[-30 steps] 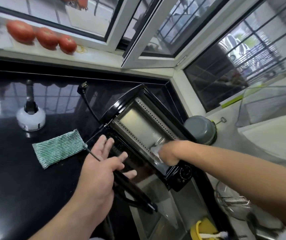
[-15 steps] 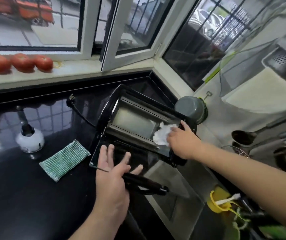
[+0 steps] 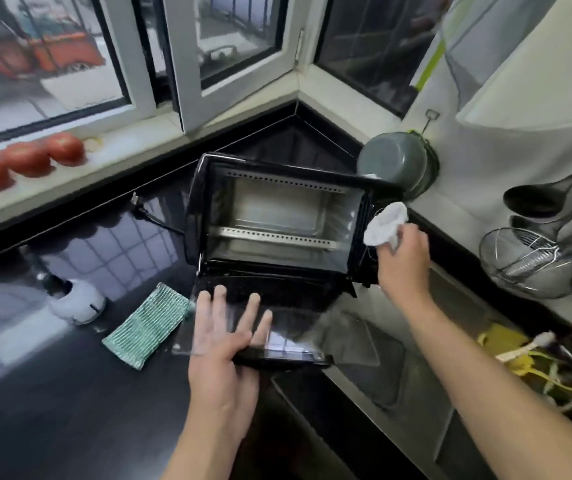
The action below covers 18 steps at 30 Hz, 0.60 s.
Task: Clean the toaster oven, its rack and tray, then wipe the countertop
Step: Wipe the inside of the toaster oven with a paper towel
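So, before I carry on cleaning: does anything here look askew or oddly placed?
The toaster oven is tipped back, its cavity facing up. Its open door juts past the countertop edge over the sink.

Three tomatoes (image 3: 28,161) lay along the sill. One toaster oven (image 3: 277,216), one green cloth (image 3: 146,327) and one white bottle (image 3: 78,303) stood on the countertop (image 3: 52,410). Two hands showed, left hand (image 3: 223,344) and right hand (image 3: 404,261).

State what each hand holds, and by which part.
The right hand pinches a white wipe by its lower end. The left hand holds nothing; it rests flat on the open toaster oven door.
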Each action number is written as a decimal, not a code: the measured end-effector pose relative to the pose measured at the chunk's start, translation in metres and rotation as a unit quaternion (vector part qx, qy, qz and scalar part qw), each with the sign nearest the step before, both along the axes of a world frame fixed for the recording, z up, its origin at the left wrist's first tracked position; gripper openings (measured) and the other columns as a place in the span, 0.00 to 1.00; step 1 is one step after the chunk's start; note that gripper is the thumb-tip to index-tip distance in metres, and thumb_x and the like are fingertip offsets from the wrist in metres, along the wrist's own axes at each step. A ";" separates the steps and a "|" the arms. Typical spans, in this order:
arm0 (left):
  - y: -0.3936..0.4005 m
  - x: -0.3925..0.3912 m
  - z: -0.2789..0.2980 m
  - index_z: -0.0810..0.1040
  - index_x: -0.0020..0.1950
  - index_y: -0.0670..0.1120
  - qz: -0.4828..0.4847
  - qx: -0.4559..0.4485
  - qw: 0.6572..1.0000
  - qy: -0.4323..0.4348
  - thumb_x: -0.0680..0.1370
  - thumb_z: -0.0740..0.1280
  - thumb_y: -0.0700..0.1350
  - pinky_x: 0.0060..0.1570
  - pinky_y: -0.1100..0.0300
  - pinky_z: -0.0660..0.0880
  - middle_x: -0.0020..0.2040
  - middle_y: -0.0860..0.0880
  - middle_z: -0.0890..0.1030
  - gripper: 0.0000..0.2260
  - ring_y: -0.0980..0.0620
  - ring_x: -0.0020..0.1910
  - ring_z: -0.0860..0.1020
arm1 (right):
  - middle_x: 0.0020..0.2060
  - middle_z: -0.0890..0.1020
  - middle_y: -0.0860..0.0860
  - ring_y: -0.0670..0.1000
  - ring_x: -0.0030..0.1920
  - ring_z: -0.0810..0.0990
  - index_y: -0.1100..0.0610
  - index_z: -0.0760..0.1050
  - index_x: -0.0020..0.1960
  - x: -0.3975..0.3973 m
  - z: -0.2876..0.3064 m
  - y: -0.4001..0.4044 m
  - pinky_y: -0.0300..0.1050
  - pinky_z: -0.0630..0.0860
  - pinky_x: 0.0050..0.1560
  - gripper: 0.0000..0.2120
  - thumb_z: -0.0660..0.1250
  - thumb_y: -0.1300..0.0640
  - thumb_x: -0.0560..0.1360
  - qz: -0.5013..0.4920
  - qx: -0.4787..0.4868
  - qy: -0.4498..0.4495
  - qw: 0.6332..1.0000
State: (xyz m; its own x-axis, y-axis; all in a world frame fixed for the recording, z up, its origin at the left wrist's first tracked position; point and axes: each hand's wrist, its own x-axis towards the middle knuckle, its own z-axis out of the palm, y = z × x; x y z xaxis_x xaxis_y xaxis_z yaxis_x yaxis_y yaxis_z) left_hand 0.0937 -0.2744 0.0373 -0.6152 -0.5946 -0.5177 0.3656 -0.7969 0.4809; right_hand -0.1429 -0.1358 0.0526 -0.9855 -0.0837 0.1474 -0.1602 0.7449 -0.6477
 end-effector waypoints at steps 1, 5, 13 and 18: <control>-0.001 -0.006 -0.007 0.67 0.79 0.53 0.000 0.003 1.000 -0.001 0.74 0.52 0.20 0.65 0.41 0.77 0.71 0.53 0.78 0.41 0.35 0.64 0.81 | 0.56 0.70 0.54 0.51 0.49 0.70 0.61 0.72 0.57 -0.007 -0.001 -0.007 0.40 0.64 0.47 0.08 0.65 0.62 0.78 0.003 -0.011 0.008 1.000; 0.004 -0.026 -0.032 0.65 0.79 0.61 -0.027 0.010 0.999 -0.038 0.76 0.55 0.21 0.59 0.51 0.81 0.71 0.47 0.79 0.43 0.38 0.65 0.81 | 0.59 0.71 0.57 0.51 0.50 0.71 0.61 0.72 0.56 -0.037 -0.018 -0.022 0.44 0.68 0.51 0.08 0.64 0.64 0.77 0.010 -0.046 0.011 0.999; 0.014 -0.053 -0.090 0.65 0.79 0.63 0.004 0.087 0.994 -0.058 0.69 0.64 0.24 0.56 0.56 0.78 0.72 0.44 0.76 0.46 0.43 0.65 0.81 | 0.58 0.75 0.61 0.60 0.58 0.76 0.64 0.73 0.60 -0.046 -0.083 -0.031 0.51 0.71 0.61 0.13 0.63 0.68 0.76 0.024 -0.075 -0.073 0.994; 0.008 -0.046 -0.116 0.71 0.75 0.57 -0.012 0.090 0.993 -0.079 0.72 0.65 0.27 0.59 0.54 0.77 0.68 0.47 0.81 0.37 0.45 0.66 0.81 | 0.56 0.77 0.60 0.59 0.56 0.77 0.64 0.74 0.57 -0.049 -0.098 -0.036 0.44 0.69 0.54 0.09 0.64 0.64 0.77 -0.001 -0.074 -0.100 0.992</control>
